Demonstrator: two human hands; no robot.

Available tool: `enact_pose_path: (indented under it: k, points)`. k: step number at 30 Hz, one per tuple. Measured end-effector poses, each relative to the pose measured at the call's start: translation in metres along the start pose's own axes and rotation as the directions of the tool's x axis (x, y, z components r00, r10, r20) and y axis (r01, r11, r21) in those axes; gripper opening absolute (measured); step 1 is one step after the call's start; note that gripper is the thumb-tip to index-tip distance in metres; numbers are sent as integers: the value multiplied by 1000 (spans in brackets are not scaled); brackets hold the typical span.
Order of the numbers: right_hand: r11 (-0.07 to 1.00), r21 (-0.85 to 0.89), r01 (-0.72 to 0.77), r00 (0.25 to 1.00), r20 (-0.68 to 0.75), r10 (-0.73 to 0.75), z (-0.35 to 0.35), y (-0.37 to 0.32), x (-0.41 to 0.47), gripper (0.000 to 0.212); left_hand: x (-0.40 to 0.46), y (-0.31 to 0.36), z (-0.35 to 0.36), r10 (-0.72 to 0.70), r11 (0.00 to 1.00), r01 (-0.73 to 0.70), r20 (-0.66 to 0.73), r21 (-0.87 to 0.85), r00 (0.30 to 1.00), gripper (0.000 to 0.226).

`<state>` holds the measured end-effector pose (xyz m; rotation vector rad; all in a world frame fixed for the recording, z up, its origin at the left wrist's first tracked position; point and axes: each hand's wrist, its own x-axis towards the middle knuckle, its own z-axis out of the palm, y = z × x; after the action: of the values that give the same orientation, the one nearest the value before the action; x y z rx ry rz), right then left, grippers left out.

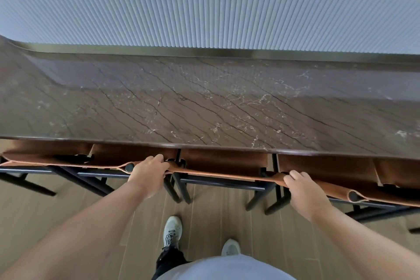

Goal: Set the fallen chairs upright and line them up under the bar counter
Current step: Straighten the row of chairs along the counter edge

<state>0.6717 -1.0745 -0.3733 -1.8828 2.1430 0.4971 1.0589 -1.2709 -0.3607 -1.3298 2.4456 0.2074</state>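
I am holding middle chair (223, 174) by top of brown back: left hand (148, 171) fingers curling over one end, right hand (305, 191) fingers curling over other. Chair standing up, tucked under desk (181, 102). Chairs either side standing too. Job looking almost done, only straightening left. Desk dark stone with thin lines. Wood floor (68, 223) below.

One head-worn camera looks steeply down, facing the near brown veined marble bar counter (204, 102); far beyond, everything blurs, perhaps another worktop.
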Motion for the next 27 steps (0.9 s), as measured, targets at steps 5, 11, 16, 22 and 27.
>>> enact_pose_path:
  k: [5, 11, 16, 22, 27]
  points:
    - [999, 49, -1, 1000, 3, 1, 1, 1, 3, 24, -3, -5, 3, 26, 999, -26, 2, -20, 1000, 28]
    - [993, 100, -57, 998, -20, 59, -4, 4, 3, 21, -1, 0, 2, 49, 998, -49, 13, -47, 999, 26]
    - [993, 105, -57, 998, -18, 59, -7, 9, 2, 23, -1, 3, 2, 89, 995, -89, 5, -49, 996, 22]
    - [997, 57, -60, 998, 16, 59, -12, 7, 3, 24, 0, 4, 4, 101, 994, -100, 8, -52, 995, 21]
    - [999, -1, 49, 999, -13, -49, -35, -20, 19, 27, -7, -9, 9, 133, 989, -135, -44, -67, 990, 38]
